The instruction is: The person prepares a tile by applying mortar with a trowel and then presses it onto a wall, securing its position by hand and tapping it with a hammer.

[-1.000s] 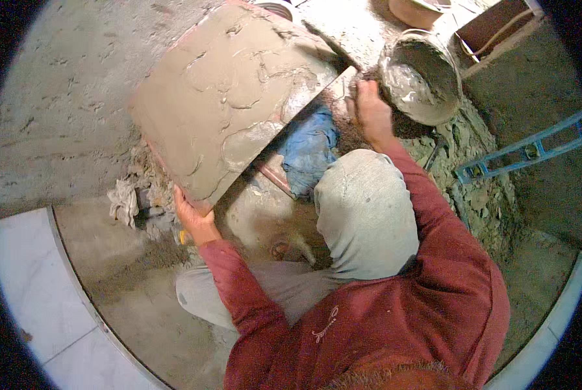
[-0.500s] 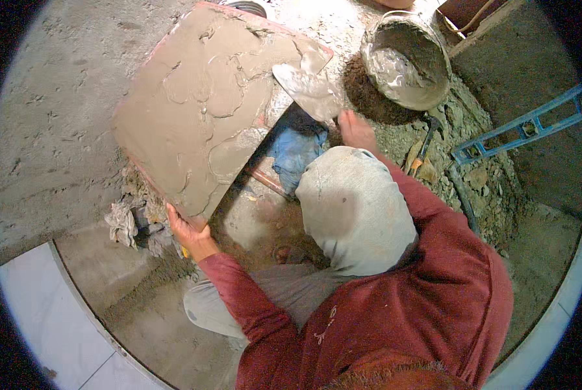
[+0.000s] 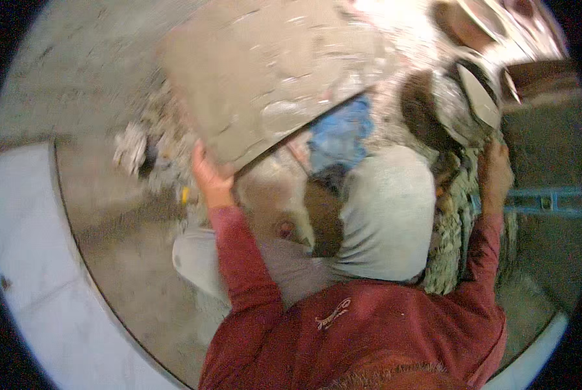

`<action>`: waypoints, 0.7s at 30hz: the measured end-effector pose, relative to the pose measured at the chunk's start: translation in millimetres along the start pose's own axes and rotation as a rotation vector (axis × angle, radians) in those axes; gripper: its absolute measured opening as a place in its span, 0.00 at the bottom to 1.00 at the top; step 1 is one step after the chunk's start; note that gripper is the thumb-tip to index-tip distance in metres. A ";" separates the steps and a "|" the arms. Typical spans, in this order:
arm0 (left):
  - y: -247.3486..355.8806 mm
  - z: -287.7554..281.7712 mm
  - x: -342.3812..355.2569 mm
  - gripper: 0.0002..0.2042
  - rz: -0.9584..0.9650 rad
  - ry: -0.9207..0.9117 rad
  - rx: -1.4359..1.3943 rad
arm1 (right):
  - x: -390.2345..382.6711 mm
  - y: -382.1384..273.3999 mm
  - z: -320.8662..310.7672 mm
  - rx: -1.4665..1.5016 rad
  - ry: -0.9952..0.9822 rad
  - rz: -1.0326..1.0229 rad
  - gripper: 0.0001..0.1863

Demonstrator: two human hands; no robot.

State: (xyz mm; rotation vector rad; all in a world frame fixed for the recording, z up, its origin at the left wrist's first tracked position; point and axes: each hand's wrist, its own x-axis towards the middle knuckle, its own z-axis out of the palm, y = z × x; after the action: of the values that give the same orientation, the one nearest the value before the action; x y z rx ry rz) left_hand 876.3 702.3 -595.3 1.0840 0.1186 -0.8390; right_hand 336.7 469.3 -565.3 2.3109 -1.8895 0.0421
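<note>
My left hand [image 3: 213, 179] grips the near-left corner of a large square tile [image 3: 271, 71], its upper face coated with wet grey mortar. The tile slants, its near edge raised above the floor. On the far right, my right hand [image 3: 496, 172] is closed around a trowel, the handle hidden in the fist. The trowel's pale blade [image 3: 478, 96] points away from me at the mouth of a mortar-smeared bucket [image 3: 448, 107]; blur hides whether it touches the mortar inside. A crumpled blue cloth [image 3: 340, 136] lies under the tile's near edge, by my raised knee.
A blue spirit level [image 3: 543, 203] leans at the right, partly behind my right forearm. Rubble [image 3: 443, 260] lies beside my right leg. Crumpled whitish scrap [image 3: 131, 148] sits left of the tile. White floor tiles [image 3: 37, 260] border the left. A brown round container [image 3: 476, 25] stands beyond the bucket.
My right hand has moved right with the trowel, from the tile's edge to the bucket. The view has turned rightward, blurring the picture. My left hand keeps its hold on the tile corner.
</note>
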 end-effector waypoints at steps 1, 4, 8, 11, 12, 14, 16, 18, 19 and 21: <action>-2.0 8.1 2.7 0.24 0.051 0.051 -0.012 | 8.7 33.0 17.9 -0.061 -0.039 -0.043 0.23; -9.0 29.0 16.7 0.36 0.076 0.008 -0.016 | 28.6 88.6 58.3 -0.095 -0.011 -0.203 0.28; -9.0 0.3 22.3 0.39 0.092 -0.077 -0.251 | 76.4 56.2 56.5 -0.192 -0.234 -0.229 0.23; -15.2 -10.3 27.3 0.39 0.090 -0.120 -0.312 | 95.7 19.2 53.5 0.261 -0.119 -0.289 0.19; -16.1 -11.4 28.0 0.39 0.097 -0.137 -0.299 | 99.2 -16.1 43.7 0.765 -0.308 -0.096 0.18; -15.3 -1.9 24.9 0.38 0.112 -0.158 -0.304 | 88.3 -69.2 75.2 0.932 -0.327 -0.201 0.17; -13.3 -7.3 19.2 0.36 0.118 -0.148 -0.301 | 49.3 -152.3 36.4 0.771 -0.305 -0.524 0.13; -15.1 2.7 25.2 0.32 0.099 -0.201 -0.314 | 36.8 -191.4 76.4 0.834 -0.346 -0.546 0.07; -14.1 1.0 22.3 0.32 0.103 -0.197 -0.312 | 24.6 -217.0 76.7 1.112 -0.532 -0.487 0.10; -13.6 13.3 22.9 0.30 0.103 -0.150 -0.246 | 25.2 -236.9 90.9 1.311 -0.777 -0.356 0.12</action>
State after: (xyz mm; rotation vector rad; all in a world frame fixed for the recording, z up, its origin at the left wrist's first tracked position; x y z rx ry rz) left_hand 879.4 676.2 -609.5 0.7869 0.0384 -0.7878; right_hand 566.1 477.6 -676.3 3.9881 -1.9528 0.5693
